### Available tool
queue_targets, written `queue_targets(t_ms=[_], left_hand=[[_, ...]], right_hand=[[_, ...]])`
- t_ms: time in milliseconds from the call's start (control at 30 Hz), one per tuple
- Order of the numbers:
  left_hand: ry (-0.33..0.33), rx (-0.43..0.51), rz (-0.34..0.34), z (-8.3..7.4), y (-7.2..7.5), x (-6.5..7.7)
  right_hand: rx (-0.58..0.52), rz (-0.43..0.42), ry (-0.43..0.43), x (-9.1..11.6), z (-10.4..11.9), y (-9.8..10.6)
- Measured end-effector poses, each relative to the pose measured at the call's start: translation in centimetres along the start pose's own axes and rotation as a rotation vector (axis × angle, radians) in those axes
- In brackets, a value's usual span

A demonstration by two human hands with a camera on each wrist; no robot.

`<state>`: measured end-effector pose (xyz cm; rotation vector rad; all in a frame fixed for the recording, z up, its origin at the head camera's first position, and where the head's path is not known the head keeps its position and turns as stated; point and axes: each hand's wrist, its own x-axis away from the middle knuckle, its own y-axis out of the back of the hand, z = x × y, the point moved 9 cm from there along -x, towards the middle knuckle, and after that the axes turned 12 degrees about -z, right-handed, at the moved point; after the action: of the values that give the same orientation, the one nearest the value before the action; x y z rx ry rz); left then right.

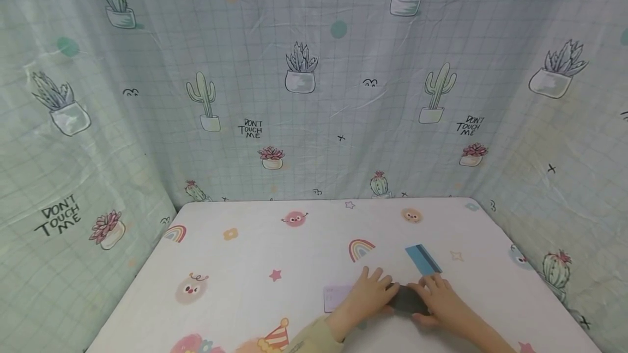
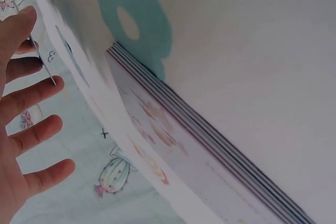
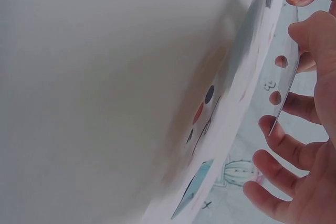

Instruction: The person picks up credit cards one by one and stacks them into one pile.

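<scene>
Between my two hands is a thin, dark-faced card [image 1: 409, 301], held just above the table. My left hand [image 1: 370, 292] pinches its left end between thumb and fingers, the other fingers spread in the left wrist view. At the opposite end my right hand [image 1: 439, 298] holds it with thumb and fingertips. Seen nearly edge-on in the right wrist view, the card [image 3: 287, 85] looks pale and slightly bent. A neat stack of cards [image 2: 205, 140], lilac on top, lies beside my left hand. Just beyond my right fingertips lies a blue card [image 1: 421, 257] with a dark stripe.
The white tabletop [image 1: 235, 277] carries printed rainbows, stars and smiling faces. Cactus-patterned cloth [image 1: 314, 102] rises behind the table and along its left and right sides.
</scene>
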<state>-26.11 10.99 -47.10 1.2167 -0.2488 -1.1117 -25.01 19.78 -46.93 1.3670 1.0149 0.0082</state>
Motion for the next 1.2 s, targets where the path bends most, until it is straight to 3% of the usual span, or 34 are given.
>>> queue_targets(t_ms=[400, 800, 1200], left_hand=[[0.067, -0.005, -0.084, 1.1, 1.2, 1.7], [0.123, 0.000, -0.077, 2.4, 1.8, 3.9], [0.170, 0.009, -0.122, 3.9, 2.2, 6.3]], right_hand=[[-0.003, -0.041, -0.014, -1.1, 1.0, 0.5], [-0.028, -0.121, -0.019, -1.9, 2.2, 0.4], [-0.069, -0.081, -0.007, -3.0, 3.7, -0.1]])
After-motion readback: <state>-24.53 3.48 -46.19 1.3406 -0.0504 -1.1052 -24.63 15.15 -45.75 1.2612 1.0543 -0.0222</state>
